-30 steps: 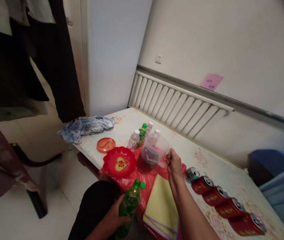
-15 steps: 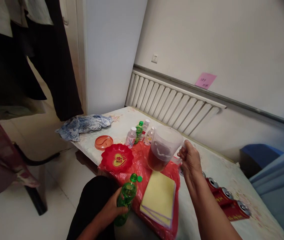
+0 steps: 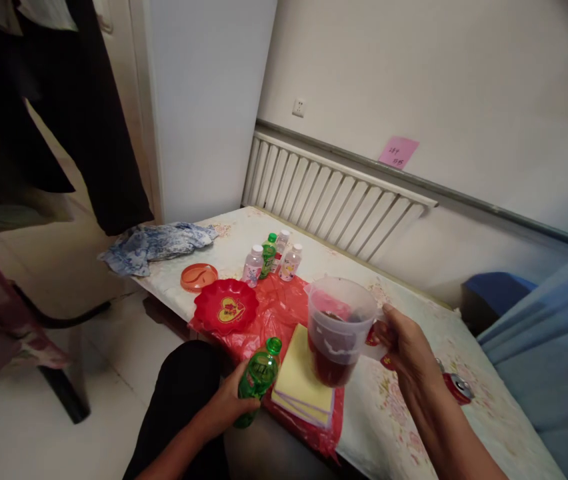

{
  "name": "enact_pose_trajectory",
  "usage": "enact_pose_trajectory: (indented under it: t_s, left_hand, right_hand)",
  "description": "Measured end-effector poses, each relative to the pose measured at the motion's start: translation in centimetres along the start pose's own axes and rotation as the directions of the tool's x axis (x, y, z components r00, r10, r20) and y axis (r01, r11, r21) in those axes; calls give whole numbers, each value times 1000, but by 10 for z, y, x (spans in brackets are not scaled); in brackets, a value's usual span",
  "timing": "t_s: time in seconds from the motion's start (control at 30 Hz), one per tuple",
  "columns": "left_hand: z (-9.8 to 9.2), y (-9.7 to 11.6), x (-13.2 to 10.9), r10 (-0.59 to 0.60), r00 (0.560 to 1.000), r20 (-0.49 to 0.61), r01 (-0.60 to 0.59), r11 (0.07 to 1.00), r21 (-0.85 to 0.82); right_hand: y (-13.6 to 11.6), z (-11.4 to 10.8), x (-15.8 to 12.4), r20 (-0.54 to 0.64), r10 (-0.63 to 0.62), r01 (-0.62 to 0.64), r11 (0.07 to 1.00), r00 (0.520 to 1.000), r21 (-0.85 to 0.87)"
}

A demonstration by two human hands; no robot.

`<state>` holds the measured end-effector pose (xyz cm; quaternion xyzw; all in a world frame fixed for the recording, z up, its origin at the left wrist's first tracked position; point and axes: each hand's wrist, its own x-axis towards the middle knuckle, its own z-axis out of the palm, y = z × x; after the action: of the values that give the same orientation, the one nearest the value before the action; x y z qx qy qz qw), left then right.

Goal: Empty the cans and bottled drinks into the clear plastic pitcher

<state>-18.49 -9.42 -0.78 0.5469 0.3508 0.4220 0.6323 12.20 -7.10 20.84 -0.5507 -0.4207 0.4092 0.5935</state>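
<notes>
My left hand point(image 3: 230, 401) is wrapped round a green plastic bottle point(image 3: 260, 373), tilted slightly to the right at the near edge of the table. My right hand point(image 3: 407, 343) grips the handle of a translucent plastic jug point(image 3: 341, 327), which is partly filled with a dark reddish-brown liquid. The jug is held up above a stack of yellow cloths point(image 3: 297, 390), right of the bottle and apart from it. Under the cloths lies a red plastic sheet point(image 3: 281, 303). Whether the bottle's mouth is capped I cannot tell.
A red scalloped plate point(image 3: 207, 307) and an orange round lid point(image 3: 199, 277) lie left. Behind stand a capped green bottle point(image 3: 267, 257) and several clear small bottles point(image 3: 291, 263). A red can point(image 3: 459, 388) shows beside my right forearm. A blue patterned cloth point(image 3: 164, 247) lies far left.
The jug has come nearer and lower, from behind the yellow cloths to above them. The green bottle has risen slightly and tilted. My right arm now covers most of the red cans.
</notes>
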Motion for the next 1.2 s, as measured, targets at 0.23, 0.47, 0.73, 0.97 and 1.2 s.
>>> enact_pose_trajectory:
  t_s: [0.23,0.47,0.73,0.97,1.2]
  left_hand:
    - [14,19,8,6,1000,1,-6,1000,11]
    - [24,30,10,3,1000,10,-3,999,47]
    - [31,33,9,41,998,43,-44,997,63]
    - [30,25,7,52,998,39,-57,985,161]
    - [29,22,7,68,997,40,-77,955,288]
  right_hand:
    - [-5,-27,-22,94,19,-2,983,995,-184]
    - [-14,-37,-35,164,20,40,934,986,-355]
    - [-16,-48,-40,218,87,23,888,972,-458]
    - [-33,-45,-50,299,110,108,771,948,-627]
    - [-57,-36,-57,328,156,170,611,932,-773]
